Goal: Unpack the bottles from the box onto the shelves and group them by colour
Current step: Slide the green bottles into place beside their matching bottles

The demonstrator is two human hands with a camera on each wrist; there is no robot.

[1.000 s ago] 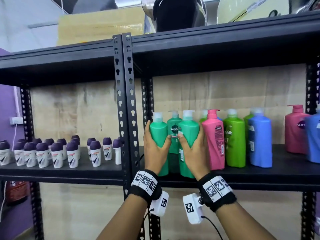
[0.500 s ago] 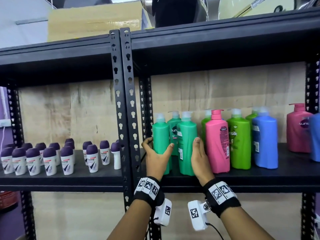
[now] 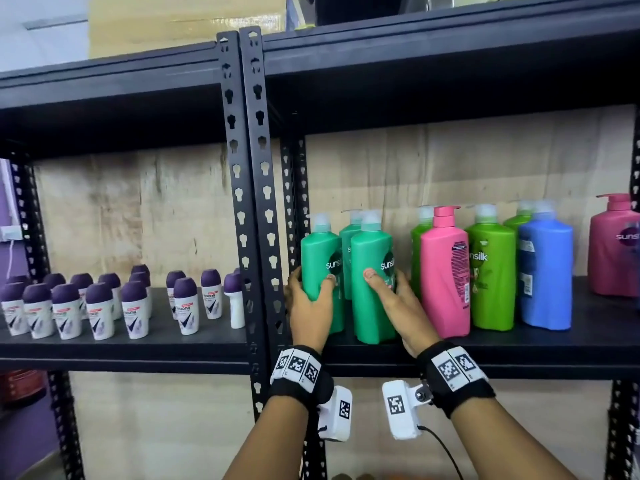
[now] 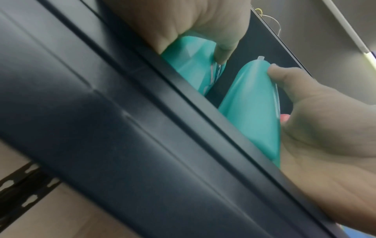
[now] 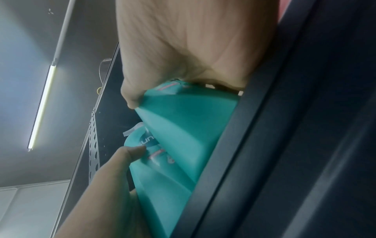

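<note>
Two teal-green pump bottles stand at the left end of the black shelf [image 3: 519,344], labels facing me. My left hand [image 3: 310,292] grips the left teal bottle [image 3: 320,251], thumb on its front and fingers round its left side. My right hand [image 3: 386,289] grips the right teal bottle [image 3: 370,258] the same way, fingers round its right side. A third teal bottle [image 3: 349,237] stands behind them. In the left wrist view, the left hand [image 4: 193,29] holds its teal bottle [image 4: 189,67]. In the right wrist view, the right hand [image 5: 193,48] holds its teal bottle [image 5: 183,125] above the shelf lip.
To the right stand a pink bottle [image 3: 445,271], lime-green bottles [image 3: 491,271], a blue bottle [image 3: 545,271] and a dark pink one [image 3: 614,251]. A black upright post [image 3: 249,202] is just left of my left hand. Several purple-capped roll-ons [image 3: 100,306] fill the left bay.
Both hands slid down from the bottles' shoulders to their lower halves. The two teal bottles have turned so their labels face front, and they stand a little apart.
</note>
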